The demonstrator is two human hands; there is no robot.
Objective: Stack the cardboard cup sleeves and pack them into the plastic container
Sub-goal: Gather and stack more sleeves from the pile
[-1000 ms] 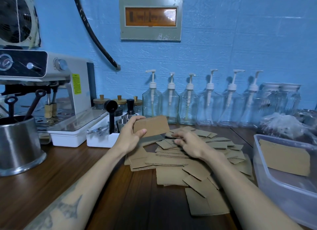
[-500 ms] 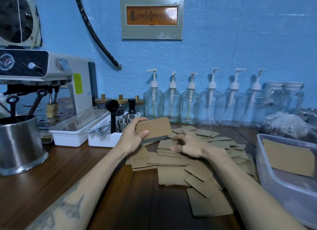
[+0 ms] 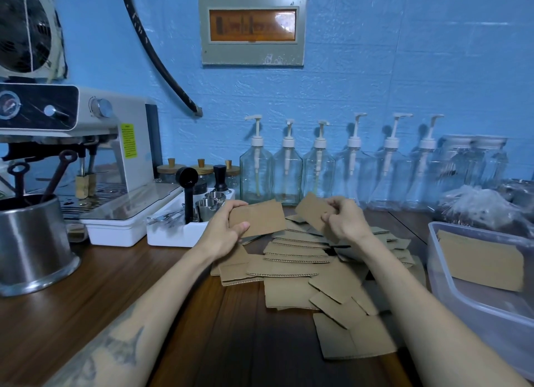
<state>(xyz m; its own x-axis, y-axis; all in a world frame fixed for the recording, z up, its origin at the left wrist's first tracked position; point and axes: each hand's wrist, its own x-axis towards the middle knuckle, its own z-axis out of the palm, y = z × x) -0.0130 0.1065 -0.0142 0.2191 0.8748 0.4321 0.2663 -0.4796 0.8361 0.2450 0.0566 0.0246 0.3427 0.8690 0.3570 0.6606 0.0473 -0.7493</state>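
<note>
The left hand point(image 3: 224, 233) is seen at the centre of the frame, gripping a flat brown cardboard cup sleeve point(image 3: 257, 217) between thumb and curled fingers; it may be a small stack, though that cannot be told. Just right of it, the right hand point(image 3: 345, 219) pinches a second flat brown cardboard sleeve point(image 3: 312, 210), held tilted above the pile and apart from the first.

The dark wooden counter point(image 3: 101, 288) fills the lower frame. At the right edge stands the clear rectangular plastic container point(image 3: 450, 297), in which one sleeve point(image 3: 481, 259) is already laid flat. Between the forearms and the container, a loose scatter of brown cardboard sleeves point(image 3: 300, 259) lies overlapping on the counter, so most of the task is judged to remain.

The step in hand appears to be gathering: a newly lifted sleeve is to be joined to what the left hand holds. Edges should be squared and the curved sides matched before the stack is carried rightward to the container.
</note>
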